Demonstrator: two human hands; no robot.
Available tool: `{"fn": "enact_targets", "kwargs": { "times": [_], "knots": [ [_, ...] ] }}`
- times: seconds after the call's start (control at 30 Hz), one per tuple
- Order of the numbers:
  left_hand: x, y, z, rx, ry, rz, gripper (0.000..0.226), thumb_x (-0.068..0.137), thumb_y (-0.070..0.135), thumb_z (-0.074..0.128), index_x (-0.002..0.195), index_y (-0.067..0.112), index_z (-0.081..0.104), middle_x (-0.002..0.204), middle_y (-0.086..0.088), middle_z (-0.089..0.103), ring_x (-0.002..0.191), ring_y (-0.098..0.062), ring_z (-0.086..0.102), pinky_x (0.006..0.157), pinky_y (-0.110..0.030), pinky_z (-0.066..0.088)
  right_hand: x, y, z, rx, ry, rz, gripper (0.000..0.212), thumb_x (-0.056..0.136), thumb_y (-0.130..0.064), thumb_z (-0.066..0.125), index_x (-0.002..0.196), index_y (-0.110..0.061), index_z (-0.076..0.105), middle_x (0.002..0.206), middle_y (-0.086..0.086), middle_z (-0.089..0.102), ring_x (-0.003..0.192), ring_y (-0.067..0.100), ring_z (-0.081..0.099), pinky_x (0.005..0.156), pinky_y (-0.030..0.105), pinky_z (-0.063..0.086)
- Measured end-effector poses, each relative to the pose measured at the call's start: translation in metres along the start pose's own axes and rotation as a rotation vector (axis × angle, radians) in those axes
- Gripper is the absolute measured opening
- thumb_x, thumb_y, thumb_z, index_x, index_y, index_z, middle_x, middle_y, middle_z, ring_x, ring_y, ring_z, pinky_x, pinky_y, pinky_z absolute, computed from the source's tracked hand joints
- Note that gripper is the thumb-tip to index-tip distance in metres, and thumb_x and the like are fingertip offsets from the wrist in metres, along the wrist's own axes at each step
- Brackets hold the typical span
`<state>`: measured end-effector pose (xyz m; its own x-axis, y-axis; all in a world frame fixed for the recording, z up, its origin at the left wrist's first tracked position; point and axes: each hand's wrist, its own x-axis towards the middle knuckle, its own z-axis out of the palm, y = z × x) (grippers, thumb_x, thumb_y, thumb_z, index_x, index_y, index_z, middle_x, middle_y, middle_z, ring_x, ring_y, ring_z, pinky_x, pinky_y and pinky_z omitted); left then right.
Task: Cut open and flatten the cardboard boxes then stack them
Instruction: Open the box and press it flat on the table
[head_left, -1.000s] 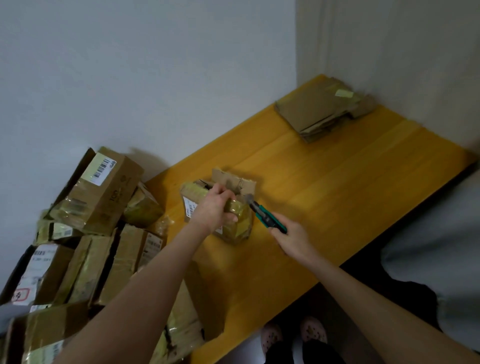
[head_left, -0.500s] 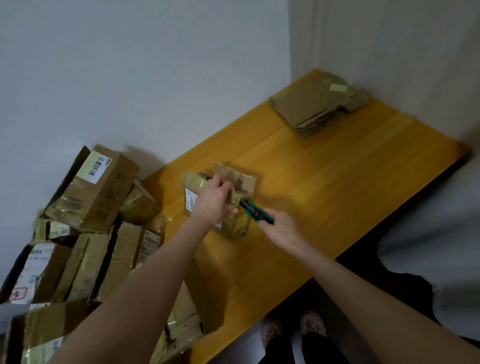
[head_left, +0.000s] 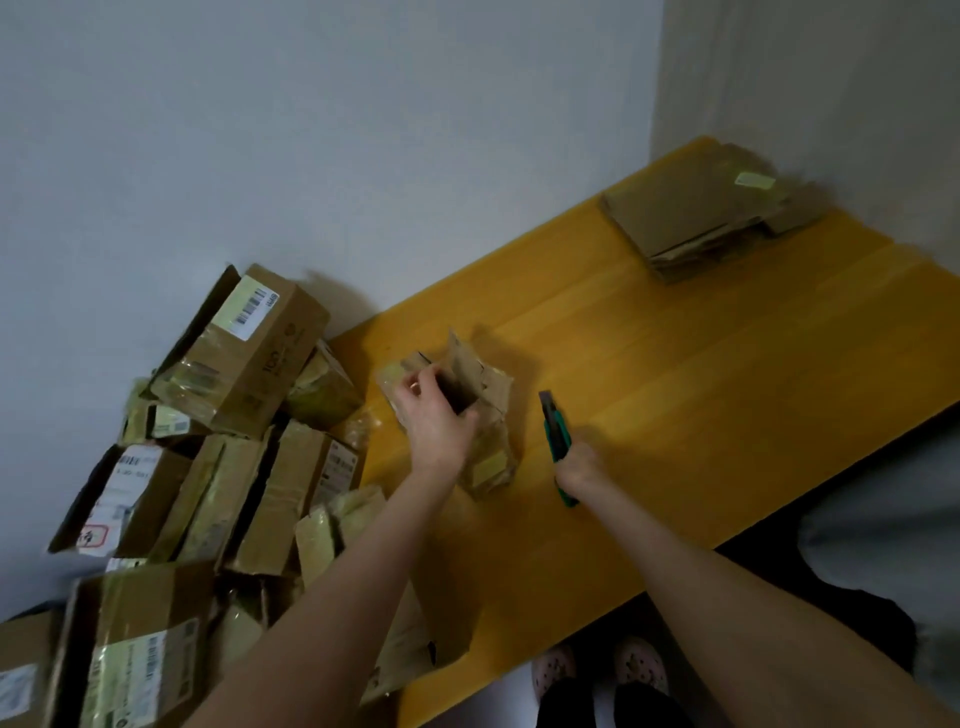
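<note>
The right hand (head_left: 579, 470), closed around the green utility knife (head_left: 555, 434), had pulled its blade away from the small brown taped cardboard box (head_left: 491, 457) on the yellow wooden table (head_left: 701, 395), while the left hand (head_left: 436, 423) gripped its opened top, so flattening seemed next.

left hand (head_left: 436, 421), right hand (head_left: 579, 467): bare | footwear: pink patterned slippers (head_left: 641, 667) | legwear: dark trousers (head_left: 628, 709)

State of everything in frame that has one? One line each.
small box: upright on the table, top open, flaps up, not flattened.
left hand: grips the small box's top.
utility knife: blade out, clear of the small box.
right hand: grips the utility knife's handle.
flattened stack: flat, piled at the table's far corner.
box pile: unflattened, taped, heaped left of the table.
</note>
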<state>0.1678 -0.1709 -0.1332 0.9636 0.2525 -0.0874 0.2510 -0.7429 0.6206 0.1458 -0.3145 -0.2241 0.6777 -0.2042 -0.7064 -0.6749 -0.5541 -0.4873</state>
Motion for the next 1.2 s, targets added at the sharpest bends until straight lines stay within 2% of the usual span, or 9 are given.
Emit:
{"fn": "enact_targets", "kwargs": {
  "times": [0.17,0.3,0.5,0.63,0.73,0.87,1.0,1.1,1.2],
  "knots": [
    [0.006,-0.011,-0.015,-0.138,-0.001,-0.223,0.082,0.083,-0.004,0.066,0.150,0.017,0.024,0.148,-0.013,0.013,0.131,-0.034,0.038,0.109,-0.039,0.036,-0.007,-0.032,-0.015,0.252,0.182,-0.213,0.054,0.100,-0.053,0.028,0.123,-0.013,0.057,0.120,0.011,0.060,0.104,0.031,0.057,0.077,0.036,0.042],
    [0.002,-0.017,-0.020,-0.188,-0.045,-0.169,0.081,0.084,-0.012,0.057,0.150,0.019,0.024,0.149,-0.011,0.015,0.132,-0.030,0.039,0.104,-0.046,0.045,-0.023,-0.093,-0.025,0.420,-0.072,-0.334,0.091,0.074,-0.079,0.049,0.138,-0.014,0.048,0.139,0.005,0.051,0.124,0.028,0.049,0.100,0.043,0.042],
    [-0.001,-0.024,-0.030,-0.217,0.023,-0.113,0.078,0.084,-0.012,0.056,0.149,0.022,0.028,0.146,-0.007,0.027,0.130,-0.023,0.042,0.107,-0.034,0.040,-0.028,-0.109,-0.008,0.120,-0.135,-0.302,0.028,0.093,-0.007,0.047,0.115,0.000,0.063,0.114,0.020,0.065,0.082,0.026,0.060,0.069,0.032,0.051],
    [0.007,-0.027,-0.042,-0.143,0.096,-0.286,0.059,0.092,0.006,0.058,0.146,0.013,0.035,0.144,-0.012,0.042,0.127,-0.028,0.047,0.103,-0.040,0.043,-0.043,-0.099,-0.014,0.217,-0.137,-0.376,0.038,0.094,-0.003,0.043,0.127,-0.011,0.059,0.111,0.007,0.066,0.085,0.024,0.065,0.074,0.035,0.055],
    [0.014,-0.030,-0.056,-0.274,0.096,-0.402,0.029,0.097,0.024,0.055,0.121,0.010,0.061,0.111,-0.008,0.066,0.101,-0.025,0.061,0.089,-0.040,0.052,-0.053,-0.097,-0.027,0.320,-0.113,-0.412,0.032,0.093,0.000,0.041,0.109,-0.016,0.064,0.102,0.007,0.066,0.081,0.020,0.061,0.069,0.032,0.052],
    [0.016,-0.022,-0.067,-0.577,0.002,-0.371,0.015,0.097,0.029,0.054,0.100,0.020,0.066,0.100,-0.002,0.067,0.097,-0.022,0.062,0.090,-0.042,0.050,-0.059,-0.092,-0.051,0.451,-0.086,-0.360,0.042,0.097,-0.004,0.043,0.138,-0.012,0.045,0.112,-0.001,0.055,0.084,0.008,0.053,0.070,0.023,0.045],
    [0.018,0.001,-0.073,-0.479,0.048,-0.169,0.014,0.095,0.028,0.057,0.098,0.020,0.069,0.089,0.008,0.064,0.091,-0.015,0.061,0.079,-0.033,0.047,-0.056,-0.098,-0.074,0.172,0.198,-0.424,0.076,0.092,-0.021,0.061,0.152,-0.018,0.014,0.153,0.009,0.028,0.134,0.028,0.037,0.103,0.039,0.040],
    [0.020,0.018,-0.078,-0.327,0.022,-0.003,0.023,0.094,0.031,0.059,0.105,0.015,0.072,0.092,0.007,0.066,0.090,-0.015,0.060,0.078,-0.031,0.047,-0.064,-0.116,-0.093,-0.177,0.494,-0.654,0.089,0.083,-0.042,0.070,0.151,-0.021,0.018,0.151,0.005,0.028,0.137,0.026,0.029,0.107,0.040,0.034],
    [0.019,0.034,-0.081,-0.174,-0.061,0.170,0.023,0.093,0.030,0.060,0.105,0.016,0.074,0.087,0.008,0.068,0.081,-0.008,0.059,0.071,-0.024,0.044,-0.073,-0.126,-0.102,-0.528,0.467,-0.722,0.090,0.080,-0.052,0.069,0.150,-0.027,0.019,0.150,0.002,0.028,0.137,0.025,0.027,0.103,0.040,0.037]
  ]
}}
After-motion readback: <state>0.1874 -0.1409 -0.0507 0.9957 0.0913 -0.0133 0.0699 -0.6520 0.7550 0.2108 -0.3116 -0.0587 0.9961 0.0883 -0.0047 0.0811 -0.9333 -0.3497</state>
